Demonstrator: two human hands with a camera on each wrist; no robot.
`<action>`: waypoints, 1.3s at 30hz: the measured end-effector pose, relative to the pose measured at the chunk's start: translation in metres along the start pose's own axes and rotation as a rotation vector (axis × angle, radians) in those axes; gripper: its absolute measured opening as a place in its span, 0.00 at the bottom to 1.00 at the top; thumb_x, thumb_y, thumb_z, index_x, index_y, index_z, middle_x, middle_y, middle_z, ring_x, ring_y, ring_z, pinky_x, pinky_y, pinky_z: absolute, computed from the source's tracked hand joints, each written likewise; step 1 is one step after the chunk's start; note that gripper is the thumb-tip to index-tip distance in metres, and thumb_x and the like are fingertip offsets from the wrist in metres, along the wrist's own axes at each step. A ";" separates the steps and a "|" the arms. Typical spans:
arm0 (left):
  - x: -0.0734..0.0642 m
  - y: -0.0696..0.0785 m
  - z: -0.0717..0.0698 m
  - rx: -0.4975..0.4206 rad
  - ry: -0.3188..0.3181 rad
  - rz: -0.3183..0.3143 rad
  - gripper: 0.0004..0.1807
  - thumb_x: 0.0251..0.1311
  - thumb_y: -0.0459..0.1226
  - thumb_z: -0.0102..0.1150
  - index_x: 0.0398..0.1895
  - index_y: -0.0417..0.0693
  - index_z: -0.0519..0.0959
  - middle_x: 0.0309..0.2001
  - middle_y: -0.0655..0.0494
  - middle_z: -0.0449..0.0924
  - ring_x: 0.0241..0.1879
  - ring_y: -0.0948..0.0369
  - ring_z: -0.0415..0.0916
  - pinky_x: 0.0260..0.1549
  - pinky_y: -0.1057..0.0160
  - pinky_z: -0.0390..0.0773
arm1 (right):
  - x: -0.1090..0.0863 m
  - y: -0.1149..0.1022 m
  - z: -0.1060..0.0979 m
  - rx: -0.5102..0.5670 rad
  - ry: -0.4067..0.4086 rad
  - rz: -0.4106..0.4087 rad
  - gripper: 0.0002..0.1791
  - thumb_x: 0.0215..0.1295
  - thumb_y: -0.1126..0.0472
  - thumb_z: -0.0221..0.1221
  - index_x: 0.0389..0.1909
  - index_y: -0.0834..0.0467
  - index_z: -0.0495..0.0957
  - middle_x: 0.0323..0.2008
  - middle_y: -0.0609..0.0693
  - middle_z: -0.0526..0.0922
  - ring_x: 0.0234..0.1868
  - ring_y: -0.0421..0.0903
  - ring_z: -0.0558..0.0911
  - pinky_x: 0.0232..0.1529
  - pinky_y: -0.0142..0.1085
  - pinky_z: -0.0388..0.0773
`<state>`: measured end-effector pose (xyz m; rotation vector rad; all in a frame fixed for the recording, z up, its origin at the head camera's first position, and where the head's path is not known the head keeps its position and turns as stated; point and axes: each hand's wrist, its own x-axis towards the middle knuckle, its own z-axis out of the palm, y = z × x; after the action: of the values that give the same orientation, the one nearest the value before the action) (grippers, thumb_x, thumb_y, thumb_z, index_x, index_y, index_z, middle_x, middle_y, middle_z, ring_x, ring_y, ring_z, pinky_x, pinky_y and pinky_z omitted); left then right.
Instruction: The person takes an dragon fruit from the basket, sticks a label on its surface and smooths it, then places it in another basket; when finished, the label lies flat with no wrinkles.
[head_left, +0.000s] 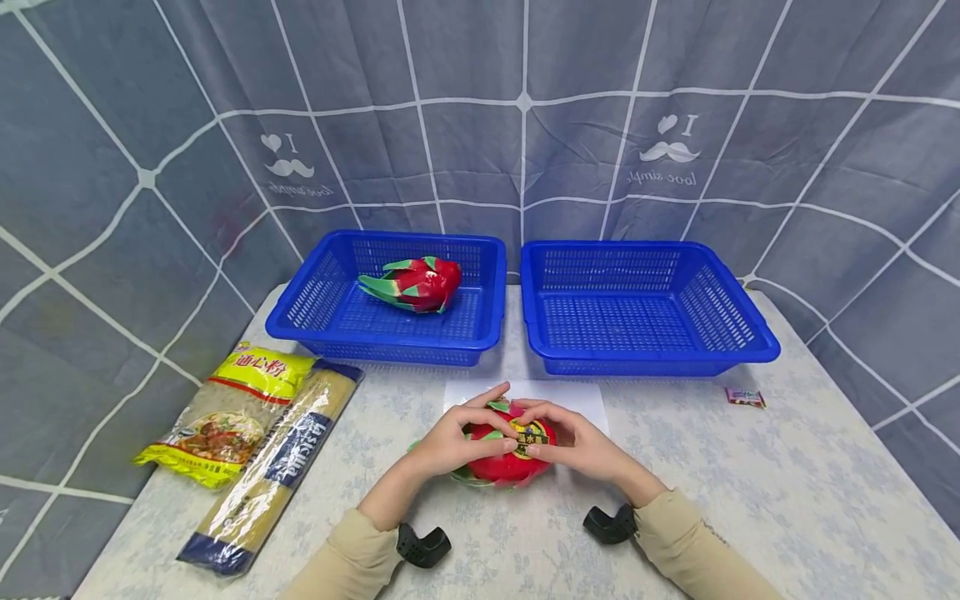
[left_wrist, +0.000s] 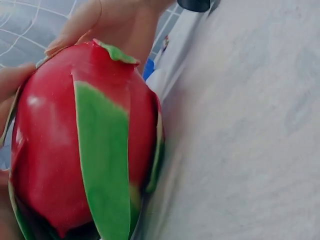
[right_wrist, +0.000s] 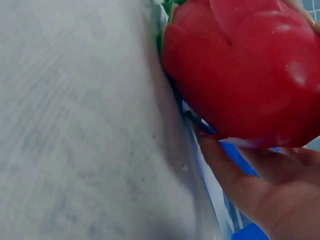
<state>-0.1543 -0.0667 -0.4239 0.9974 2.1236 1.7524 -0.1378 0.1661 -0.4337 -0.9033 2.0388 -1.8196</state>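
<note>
A red dragon fruit (head_left: 502,469) with green leafy scales lies on the table, its leafy end to the left. My left hand (head_left: 452,440) holds it from the left, with the thumb and fingers on its upper side. From the right, my right hand (head_left: 583,442) grips its rounded end, fingers bent over it. Between the hands, a round yellow-and-black sticker (head_left: 531,437) shows on the skin, close to the fingertips. In the left wrist view, the dragon fruit (left_wrist: 55,135) shows a long green scale; its smooth red end (right_wrist: 245,75) fills the right wrist view.
A second dragon fruit (head_left: 427,285) lies in the left blue basket (head_left: 390,346). Beside it stands another blue basket (head_left: 645,367). White paper (head_left: 592,404) lies behind the hands. Noodle bag (head_left: 232,408) and spaghetti pack (head_left: 277,467) lie left; a small wrapped candy (head_left: 745,397) lies right.
</note>
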 end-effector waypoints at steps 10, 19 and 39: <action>-0.004 -0.005 0.003 -0.048 0.048 0.031 0.08 0.53 0.30 0.65 0.38 0.40 0.84 0.70 0.51 0.55 0.69 0.49 0.50 0.61 0.47 0.58 | -0.001 -0.006 0.012 -0.242 0.110 -0.057 0.14 0.62 0.63 0.61 0.46 0.52 0.69 0.62 0.55 0.70 0.53 0.49 0.77 0.47 0.37 0.77; -0.004 0.001 0.005 0.004 0.068 0.009 0.15 0.51 0.32 0.67 0.44 0.43 0.84 0.71 0.52 0.53 0.70 0.55 0.47 0.61 0.41 0.54 | -0.003 -0.009 0.006 -0.176 0.072 -0.026 0.23 0.63 0.66 0.59 0.60 0.57 0.73 0.66 0.60 0.63 0.68 0.53 0.59 0.59 0.35 0.65; -0.002 -0.008 0.000 -0.128 0.102 0.046 0.08 0.52 0.26 0.63 0.37 0.32 0.82 0.66 0.39 0.61 0.65 0.45 0.57 0.54 0.63 0.69 | 0.000 -0.002 0.005 -0.068 0.069 -0.039 0.18 0.60 0.69 0.61 0.52 0.61 0.76 0.65 0.61 0.65 0.57 0.48 0.74 0.46 0.37 0.78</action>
<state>-0.1556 -0.0685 -0.4319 0.9494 2.0314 1.9731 -0.1340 0.1620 -0.4325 -0.9174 2.1509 -1.8361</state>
